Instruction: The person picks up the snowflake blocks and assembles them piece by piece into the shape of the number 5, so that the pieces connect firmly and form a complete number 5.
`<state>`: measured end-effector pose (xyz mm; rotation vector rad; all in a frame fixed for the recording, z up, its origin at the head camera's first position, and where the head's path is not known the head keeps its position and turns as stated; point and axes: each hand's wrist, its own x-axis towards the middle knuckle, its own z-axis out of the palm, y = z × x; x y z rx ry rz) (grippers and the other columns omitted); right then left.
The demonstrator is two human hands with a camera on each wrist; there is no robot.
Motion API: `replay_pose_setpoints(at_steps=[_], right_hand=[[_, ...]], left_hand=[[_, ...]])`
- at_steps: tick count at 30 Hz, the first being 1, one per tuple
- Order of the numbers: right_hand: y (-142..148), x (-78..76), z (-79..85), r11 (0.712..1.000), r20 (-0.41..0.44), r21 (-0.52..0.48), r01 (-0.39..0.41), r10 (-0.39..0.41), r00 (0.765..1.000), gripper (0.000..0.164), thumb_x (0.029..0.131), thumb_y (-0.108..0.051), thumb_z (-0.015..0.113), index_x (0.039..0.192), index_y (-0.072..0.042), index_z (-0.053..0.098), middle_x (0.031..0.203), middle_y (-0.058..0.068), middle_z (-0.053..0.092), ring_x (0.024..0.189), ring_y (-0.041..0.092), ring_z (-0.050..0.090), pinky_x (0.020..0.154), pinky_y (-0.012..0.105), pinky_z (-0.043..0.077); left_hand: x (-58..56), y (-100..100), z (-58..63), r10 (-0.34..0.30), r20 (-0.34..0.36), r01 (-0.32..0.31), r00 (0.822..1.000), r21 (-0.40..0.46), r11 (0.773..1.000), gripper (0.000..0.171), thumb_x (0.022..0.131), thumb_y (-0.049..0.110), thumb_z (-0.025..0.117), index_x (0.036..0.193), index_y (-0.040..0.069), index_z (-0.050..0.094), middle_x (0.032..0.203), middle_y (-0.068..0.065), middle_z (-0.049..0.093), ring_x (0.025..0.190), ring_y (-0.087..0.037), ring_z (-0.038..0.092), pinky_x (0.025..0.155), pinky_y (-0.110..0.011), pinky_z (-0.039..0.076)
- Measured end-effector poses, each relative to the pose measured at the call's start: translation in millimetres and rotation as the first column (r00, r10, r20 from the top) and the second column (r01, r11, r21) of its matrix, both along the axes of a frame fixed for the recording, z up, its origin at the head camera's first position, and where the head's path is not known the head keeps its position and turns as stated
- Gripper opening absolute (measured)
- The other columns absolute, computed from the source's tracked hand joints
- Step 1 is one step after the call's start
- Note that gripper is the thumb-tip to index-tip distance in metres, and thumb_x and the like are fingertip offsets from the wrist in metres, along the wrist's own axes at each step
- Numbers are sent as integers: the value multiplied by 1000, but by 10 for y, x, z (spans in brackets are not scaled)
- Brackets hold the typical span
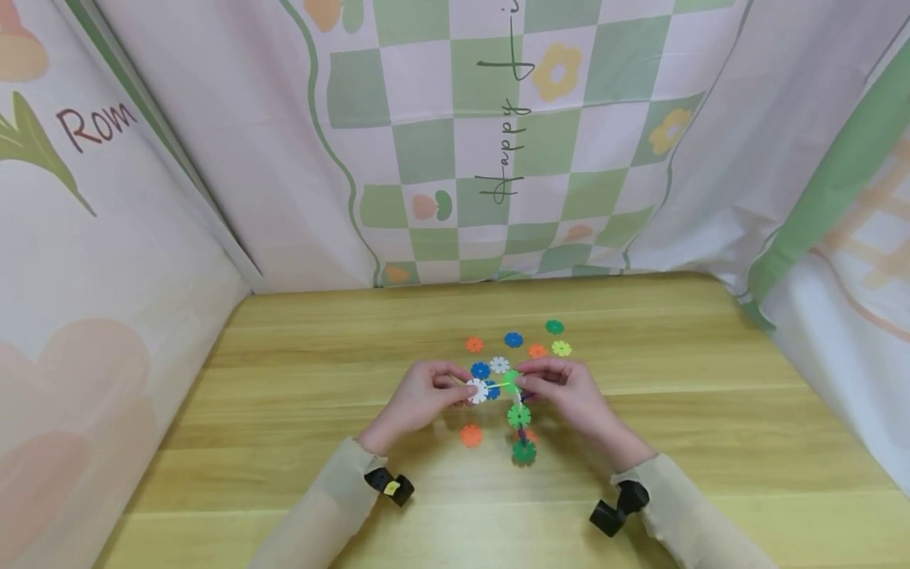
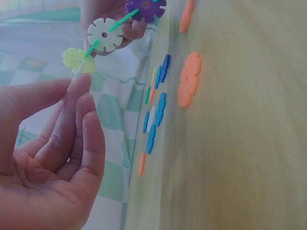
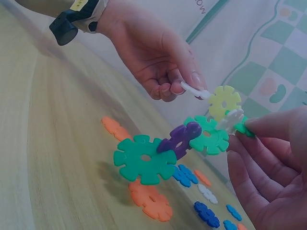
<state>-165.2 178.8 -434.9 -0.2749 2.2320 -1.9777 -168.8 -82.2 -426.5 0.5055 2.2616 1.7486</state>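
Note:
My left hand (image 1: 419, 395) pinches a white snowflake disc (image 1: 477, 390) between thumb and index finger. Its edge meets a yellow snowflake disc (image 3: 224, 95) at one end of a joined chain; whether their slots are engaged I cannot tell. On the other side, my right hand (image 1: 569, 393) pinches a bright green snowflake disc (image 3: 243, 128) in that chain. From there the chain runs through a pale white disc (image 3: 231, 119), a light green disc (image 3: 217, 143) and a purple disc (image 3: 175, 143) to a dark green disc (image 3: 129, 160). The chain is held above the table.
Several loose discs lie on the wooden table (image 1: 320, 340) around and beyond the hands, among them orange (image 1: 471, 435), blue (image 1: 513, 339), white (image 1: 500, 364), green (image 1: 554, 326) and yellow-green (image 1: 562, 348) discs. A checked curtain (image 1: 490, 142) hangs behind the table.

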Motion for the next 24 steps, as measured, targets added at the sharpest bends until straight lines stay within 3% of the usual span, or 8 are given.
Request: replay_pose_setpoints(at_steps=[13,20,24], right_hand=[[-18,16,1,1000,-8,3,-21,21,1000,26,94,-7,73,117,5,69,107,18,71,90,27,71,83,44,59],[-45,24,-1,988,-112,126,-90,104,988,22,99,-11,68,119,-4,73,116,12,71,101,28,67,88,35,57],[-64,27,-3,979,-138,168,-113,137,981,22,94,-11,74,116,-5,75,113,9,72,102,27,67,87,31,55]], left_hand=[[2,23,2,-5,-12,5,1000,-14,1000,15,95,14,74,105,2,72,81,-3,75,84,-36,73,81,-51,58],[0,33,-4,1,-9,-2,1000,-7,1000,14,95,12,73,103,2,72,82,-5,75,84,-36,73,80,-49,59],[-4,38,-21,-4,-11,4,1000,-3,1000,13,96,13,73,103,1,72,81,-5,75,83,-37,73,79,-49,59]])
